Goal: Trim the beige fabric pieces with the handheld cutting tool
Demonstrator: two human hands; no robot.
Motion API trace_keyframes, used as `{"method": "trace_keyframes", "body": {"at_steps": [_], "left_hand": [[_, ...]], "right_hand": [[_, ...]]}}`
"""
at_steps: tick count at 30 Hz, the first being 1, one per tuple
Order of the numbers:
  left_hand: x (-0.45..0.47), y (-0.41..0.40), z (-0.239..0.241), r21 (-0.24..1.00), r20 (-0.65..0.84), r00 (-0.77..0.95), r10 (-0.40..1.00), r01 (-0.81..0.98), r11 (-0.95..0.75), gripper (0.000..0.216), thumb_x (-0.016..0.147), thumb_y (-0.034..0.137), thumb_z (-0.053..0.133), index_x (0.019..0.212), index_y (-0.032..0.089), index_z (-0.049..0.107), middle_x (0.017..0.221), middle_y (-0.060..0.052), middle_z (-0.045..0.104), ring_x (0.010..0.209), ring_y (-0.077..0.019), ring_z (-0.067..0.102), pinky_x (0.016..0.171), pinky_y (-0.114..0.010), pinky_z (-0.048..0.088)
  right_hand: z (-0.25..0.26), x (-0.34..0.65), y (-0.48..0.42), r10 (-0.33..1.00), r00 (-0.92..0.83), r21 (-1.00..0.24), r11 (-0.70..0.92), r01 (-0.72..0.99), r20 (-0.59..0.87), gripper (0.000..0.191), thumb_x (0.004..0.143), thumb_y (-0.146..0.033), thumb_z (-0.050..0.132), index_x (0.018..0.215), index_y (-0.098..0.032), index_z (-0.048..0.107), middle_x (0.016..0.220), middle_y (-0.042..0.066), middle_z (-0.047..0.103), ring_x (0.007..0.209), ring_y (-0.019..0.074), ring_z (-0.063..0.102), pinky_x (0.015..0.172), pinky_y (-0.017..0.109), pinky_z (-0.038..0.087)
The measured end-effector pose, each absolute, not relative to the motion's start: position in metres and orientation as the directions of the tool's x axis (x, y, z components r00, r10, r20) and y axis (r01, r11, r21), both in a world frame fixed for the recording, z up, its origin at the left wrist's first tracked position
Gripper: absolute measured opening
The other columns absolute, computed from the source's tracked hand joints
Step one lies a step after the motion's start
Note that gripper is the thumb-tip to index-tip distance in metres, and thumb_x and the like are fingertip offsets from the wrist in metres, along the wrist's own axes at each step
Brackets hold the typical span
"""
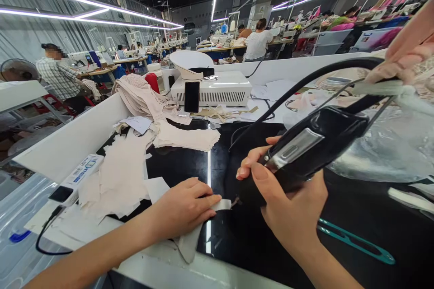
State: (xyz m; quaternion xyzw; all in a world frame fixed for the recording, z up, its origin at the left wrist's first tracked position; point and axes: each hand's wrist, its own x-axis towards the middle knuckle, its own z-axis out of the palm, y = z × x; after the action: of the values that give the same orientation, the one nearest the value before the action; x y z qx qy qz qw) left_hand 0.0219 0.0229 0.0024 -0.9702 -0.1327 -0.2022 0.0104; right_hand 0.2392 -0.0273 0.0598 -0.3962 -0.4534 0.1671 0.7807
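My right hand [291, 216] wraps around a black hand-held power tool [315, 149] with a silver plate on its side. A thick black cord arches from its rear end. The tool's small tip is at the end of a narrow off-white fabric strip [223, 204]. My left hand [186, 203] holds this strip against the glossy black tabletop [224, 239], its fingers close together and pointing right. More of the pale fabric shows below the left hand. At the upper right, another person's hand [403, 63] grips a whitish strap beside the cord.
Stacked beige fabric pieces [122, 176] lie left of my left hand. A white vented box [217, 88] stands at the back, with a phone [192, 97] upright before it. A teal tool [356, 241] lies at right, below clear plastic [379, 153]. People work at machines beyond.
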Motion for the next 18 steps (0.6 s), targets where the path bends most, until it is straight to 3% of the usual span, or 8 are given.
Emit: {"method": "trace_keyframes", "body": {"at_steps": [4,11,18], "left_hand": [[0.011,0.020,0.001,0.122,0.461,0.841,0.283,0.255,-0.959,0.030,0.132,0.027,0.055,0.126,0.017,0.082,0.115,-0.008,0.080,0.101,-0.0202,0.077,0.107,-0.037,0.071],[0.000,0.009,-0.002,0.148,0.495,0.820,0.288,0.247,-0.958,0.025,0.130,0.019,0.059,0.127,0.017,0.083,0.113,-0.007,0.082,0.101,-0.0188,0.080,0.123,-0.041,0.068],[0.000,0.008,-0.006,0.122,0.494,0.822,0.283,0.257,-0.959,0.021,0.126,0.013,0.063,0.126,0.016,0.083,0.116,-0.008,0.084,0.107,-0.0199,0.083,0.130,-0.045,0.065]], "right_hand": [[0.062,0.241,-0.032,0.625,0.536,-0.781,0.615,0.110,0.568,0.042,0.091,-0.043,0.105,0.118,-0.032,0.076,0.082,-0.008,0.080,0.057,0.0168,0.073,0.054,0.031,0.067],[0.061,0.241,-0.040,0.647,0.545,-0.805,0.586,0.092,0.534,0.058,0.085,-0.063,0.111,0.119,-0.031,0.077,0.082,-0.004,0.080,0.058,0.0199,0.073,0.052,0.035,0.066],[0.069,0.244,-0.037,0.623,0.577,-0.790,0.610,0.064,0.528,0.056,0.080,-0.059,0.115,0.114,-0.032,0.079,0.081,-0.005,0.080,0.058,0.0190,0.073,0.058,0.036,0.068]]}}
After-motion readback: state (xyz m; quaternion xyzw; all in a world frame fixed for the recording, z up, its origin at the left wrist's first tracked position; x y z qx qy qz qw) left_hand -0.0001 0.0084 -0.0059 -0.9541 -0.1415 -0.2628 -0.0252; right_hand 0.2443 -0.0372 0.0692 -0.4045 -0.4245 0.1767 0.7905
